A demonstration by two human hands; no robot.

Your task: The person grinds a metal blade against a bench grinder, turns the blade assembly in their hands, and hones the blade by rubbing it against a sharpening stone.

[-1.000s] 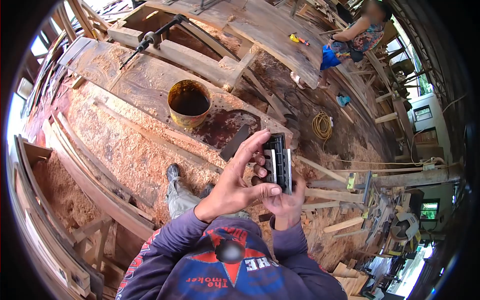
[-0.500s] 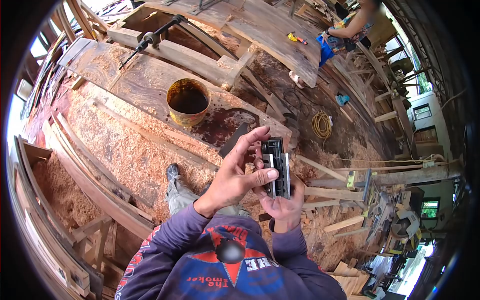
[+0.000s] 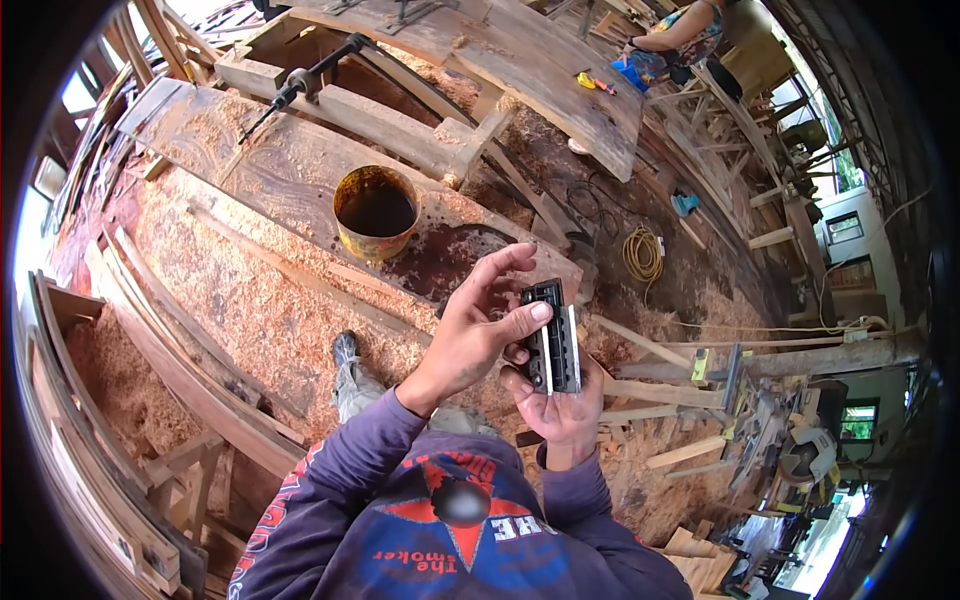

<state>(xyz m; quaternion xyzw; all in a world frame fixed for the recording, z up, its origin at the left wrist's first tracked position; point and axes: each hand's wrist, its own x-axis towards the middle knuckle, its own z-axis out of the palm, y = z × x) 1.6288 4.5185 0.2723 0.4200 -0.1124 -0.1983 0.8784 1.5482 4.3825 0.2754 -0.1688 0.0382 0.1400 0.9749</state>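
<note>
A small black case with pale metal strips (image 3: 556,340) is held upright in front of my chest. My left hand (image 3: 480,330) has its thumb pressed on the case's upper left edge, with the other fingers curled behind it. From below and the right, my right hand (image 3: 563,408) cradles the lower end of the case, its fingers partly hidden. Beyond my hands, a yellow tub (image 3: 376,213) of dark liquid stands on a wooden plank (image 3: 290,180), beside a dark red wet patch (image 3: 455,255).
A bar clamp (image 3: 300,85) lies over timbers at the upper left. Another person (image 3: 690,35) is by the far board (image 3: 560,80). A coiled yellow cord (image 3: 643,252) rests on the floor. Curved timbers (image 3: 190,370) stand left; a circular saw (image 3: 808,452) is at right.
My left thumb has moved up along the case. The dark flat piece beside my left fingers is no longer in sight. The other person has shifted toward the top edge and bent over.
</note>
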